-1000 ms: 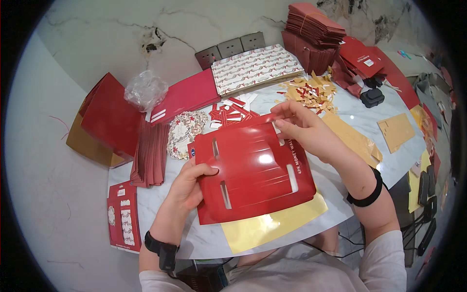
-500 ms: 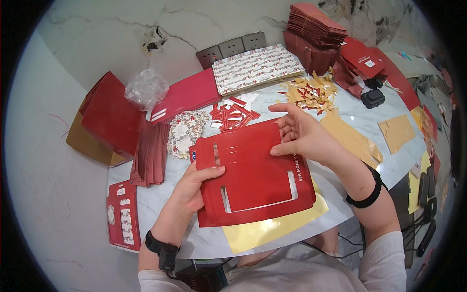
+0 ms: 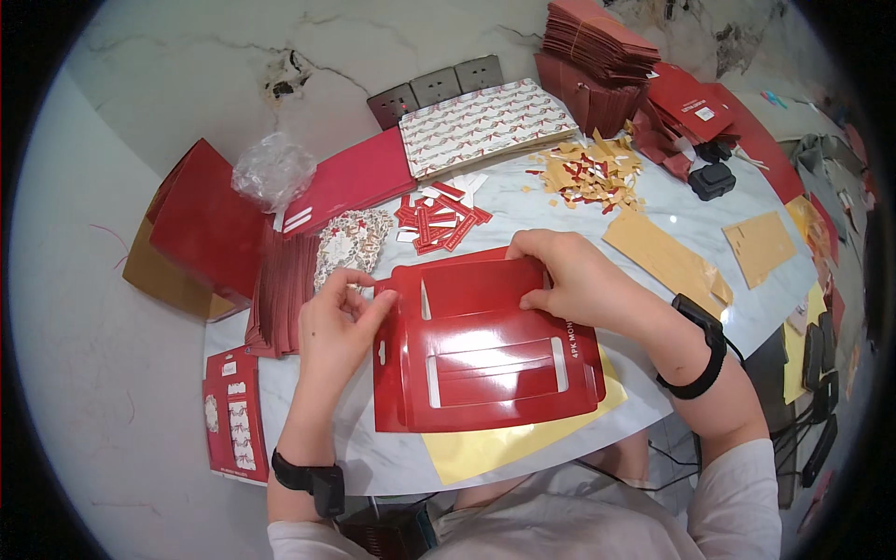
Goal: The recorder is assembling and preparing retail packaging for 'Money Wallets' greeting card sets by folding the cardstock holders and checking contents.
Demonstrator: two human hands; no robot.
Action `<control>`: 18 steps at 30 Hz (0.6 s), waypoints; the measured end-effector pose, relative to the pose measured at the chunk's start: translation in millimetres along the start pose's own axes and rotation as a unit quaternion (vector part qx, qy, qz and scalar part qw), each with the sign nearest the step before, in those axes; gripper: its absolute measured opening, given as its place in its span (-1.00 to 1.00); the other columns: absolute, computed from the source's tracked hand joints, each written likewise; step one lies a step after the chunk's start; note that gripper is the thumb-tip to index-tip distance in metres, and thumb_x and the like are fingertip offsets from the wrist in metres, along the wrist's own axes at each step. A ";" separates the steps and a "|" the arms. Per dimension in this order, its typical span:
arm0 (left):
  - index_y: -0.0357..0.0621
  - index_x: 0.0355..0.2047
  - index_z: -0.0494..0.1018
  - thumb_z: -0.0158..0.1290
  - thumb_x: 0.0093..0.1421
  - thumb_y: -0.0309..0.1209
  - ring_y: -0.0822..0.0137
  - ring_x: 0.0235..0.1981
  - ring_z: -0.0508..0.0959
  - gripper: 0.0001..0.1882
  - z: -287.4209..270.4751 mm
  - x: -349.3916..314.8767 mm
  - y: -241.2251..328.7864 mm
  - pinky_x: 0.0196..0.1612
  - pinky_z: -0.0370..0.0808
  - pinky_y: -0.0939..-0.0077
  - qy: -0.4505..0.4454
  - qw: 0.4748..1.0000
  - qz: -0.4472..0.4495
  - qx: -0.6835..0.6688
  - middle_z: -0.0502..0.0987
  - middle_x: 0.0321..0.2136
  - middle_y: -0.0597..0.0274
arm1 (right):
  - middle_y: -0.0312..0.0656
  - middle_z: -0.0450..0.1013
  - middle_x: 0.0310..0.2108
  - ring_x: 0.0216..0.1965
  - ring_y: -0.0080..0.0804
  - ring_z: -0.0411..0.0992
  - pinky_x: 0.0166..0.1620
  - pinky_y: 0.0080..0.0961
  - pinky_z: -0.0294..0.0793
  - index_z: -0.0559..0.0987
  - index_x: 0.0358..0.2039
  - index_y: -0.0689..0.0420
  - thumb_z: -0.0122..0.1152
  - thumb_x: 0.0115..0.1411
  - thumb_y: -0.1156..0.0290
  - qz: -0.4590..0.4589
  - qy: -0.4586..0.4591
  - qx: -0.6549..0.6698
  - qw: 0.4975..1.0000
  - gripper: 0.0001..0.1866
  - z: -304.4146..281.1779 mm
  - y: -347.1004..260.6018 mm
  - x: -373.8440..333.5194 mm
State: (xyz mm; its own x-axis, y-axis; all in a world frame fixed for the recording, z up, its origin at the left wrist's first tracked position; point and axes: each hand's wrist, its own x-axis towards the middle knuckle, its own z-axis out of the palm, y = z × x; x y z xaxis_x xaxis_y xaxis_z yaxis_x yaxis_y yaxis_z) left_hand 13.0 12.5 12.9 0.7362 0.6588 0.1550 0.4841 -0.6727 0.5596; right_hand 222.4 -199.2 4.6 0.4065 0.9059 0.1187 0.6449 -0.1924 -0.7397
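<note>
A flat red cardboard envelope pack (image 3: 485, 327) with cut-out windows and a hang hole at its left edge is in front of me. My left hand (image 3: 338, 327) is at its upper left corner, thumb and fingertips pinching the edge. At the upper right, my right hand (image 3: 583, 280) grips the top edge, thumb on the front and fingers partly hidden behind. A yellow sheet (image 3: 523, 437) lies under the pack's lower part. Just beyond are small red and white label strips (image 3: 439, 222) and a stack of floral cut-out cards (image 3: 345, 245).
At left stand an open red box (image 3: 205, 229), dark red envelopes (image 3: 285, 294) and a finished-looking red pack (image 3: 233, 415). Behind lie patterned sheets (image 3: 490, 126), yellow paper scraps (image 3: 593, 173) and stacked red envelopes (image 3: 597, 56). Tan card pieces (image 3: 667, 261) lie at right.
My left hand has moved from the pack's left front up to its upper left corner. My right hand's raised index finger has come down to the top edge. The hang hole now shows.
</note>
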 end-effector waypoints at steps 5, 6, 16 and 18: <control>-0.19 0.05 0.50 0.42 -0.05 -0.50 0.37 -0.25 0.56 -0.39 15.9 -12.8 17.2 -0.15 0.54 0.49 -0.056 0.970 0.214 -0.102 0.54 -0.16 0.20 | 0.05 0.56 -0.20 -0.10 0.06 0.54 -0.06 -0.17 0.53 0.51 -0.18 0.21 0.39 -0.04 0.59 -0.038 -0.022 -0.046 0.998 -0.63 13.6 -1.4 -0.3; -0.19 0.05 0.50 0.42 -0.05 -0.50 0.37 -0.25 0.56 -0.39 15.5 -12.5 17.1 -0.15 0.54 0.49 -0.057 0.970 0.214 -0.103 0.54 -0.16 0.20 | 0.02 0.55 -0.24 -0.14 0.04 0.54 -0.10 -0.20 0.53 0.49 -0.20 0.20 0.40 -0.03 0.60 -0.059 -0.017 -0.054 0.997 -0.64 15.5 -1.2 -1.4; -0.09 -0.32 0.48 0.25 -0.05 -0.62 0.22 -0.35 0.58 -0.72 12.8 -19.7 20.0 -0.32 0.50 0.43 -0.088 0.938 0.327 0.072 0.55 -0.38 0.25 | -0.05 0.51 -0.37 -0.24 0.02 0.53 -0.15 -0.18 0.53 0.48 -0.28 0.20 0.27 -0.06 0.61 -0.248 -0.063 -0.183 0.949 -0.73 16.1 -7.3 -5.7; -0.03 -0.30 0.53 0.19 -0.06 -0.60 0.19 -0.38 0.59 -0.72 15.9 -22.7 23.7 -0.37 0.50 0.38 -0.082 0.926 0.357 0.088 0.56 -0.42 0.28 | -0.06 0.51 -0.36 -0.24 -0.02 0.53 -0.15 -0.20 0.53 0.48 -0.30 0.20 0.25 -0.04 0.60 -0.281 -0.047 -0.183 0.941 -0.75 19.1 -5.8 -7.3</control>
State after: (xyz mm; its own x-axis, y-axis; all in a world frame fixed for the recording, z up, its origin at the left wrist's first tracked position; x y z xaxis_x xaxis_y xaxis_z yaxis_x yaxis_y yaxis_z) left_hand 15.3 -23.7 9.8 0.9532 -0.0256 0.3013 -0.0953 -0.9710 0.2191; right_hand 203.3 -197.5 -4.7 -0.1138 0.9292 0.3516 0.9274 0.2263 -0.2980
